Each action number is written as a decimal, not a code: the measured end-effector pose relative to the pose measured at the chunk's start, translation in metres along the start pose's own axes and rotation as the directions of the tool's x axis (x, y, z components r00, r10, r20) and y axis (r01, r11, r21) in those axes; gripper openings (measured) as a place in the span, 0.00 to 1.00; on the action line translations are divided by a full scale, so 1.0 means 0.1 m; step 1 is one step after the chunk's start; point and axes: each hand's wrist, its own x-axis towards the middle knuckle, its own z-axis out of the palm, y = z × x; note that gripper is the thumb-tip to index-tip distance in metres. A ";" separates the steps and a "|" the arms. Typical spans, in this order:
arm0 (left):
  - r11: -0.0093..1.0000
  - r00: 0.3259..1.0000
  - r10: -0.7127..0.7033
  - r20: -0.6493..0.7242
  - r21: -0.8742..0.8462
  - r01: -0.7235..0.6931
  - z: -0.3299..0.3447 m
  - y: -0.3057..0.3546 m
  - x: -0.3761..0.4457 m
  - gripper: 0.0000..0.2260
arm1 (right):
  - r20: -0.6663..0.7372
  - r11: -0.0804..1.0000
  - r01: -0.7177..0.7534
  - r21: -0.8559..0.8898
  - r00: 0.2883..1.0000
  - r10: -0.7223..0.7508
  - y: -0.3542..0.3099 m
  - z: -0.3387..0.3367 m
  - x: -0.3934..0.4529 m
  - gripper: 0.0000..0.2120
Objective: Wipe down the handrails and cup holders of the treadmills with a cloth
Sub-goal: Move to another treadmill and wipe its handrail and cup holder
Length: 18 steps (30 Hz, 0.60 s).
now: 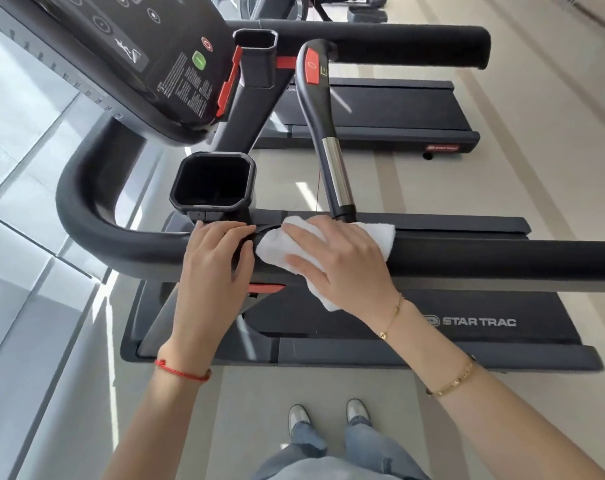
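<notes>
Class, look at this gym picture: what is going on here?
A person stands beside a treadmill, cleaning it. The right hand presses a white cloth onto the black handrail, fingers spread flat. The left hand rests on the same rail, just below the near cup holder, which the cloth is not touching.

We see a pale tiled floor [523, 188] running under everything, crossed by bright streaks of light. At the upper left hangs a black console panel [148, 53] with a green button [199, 60] and a red button [207, 44]. Grey sneakers [299, 416] and blue jeans [370, 445] show below.
</notes>
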 end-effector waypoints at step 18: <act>0.995 0.992 0.098 0.074 0.011 -0.099 1.05 1.60 0.04 0.10 | -0.070 0.948 -0.309 -0.078 0.950 0.304 1.80 -0.79 -1.09 0.18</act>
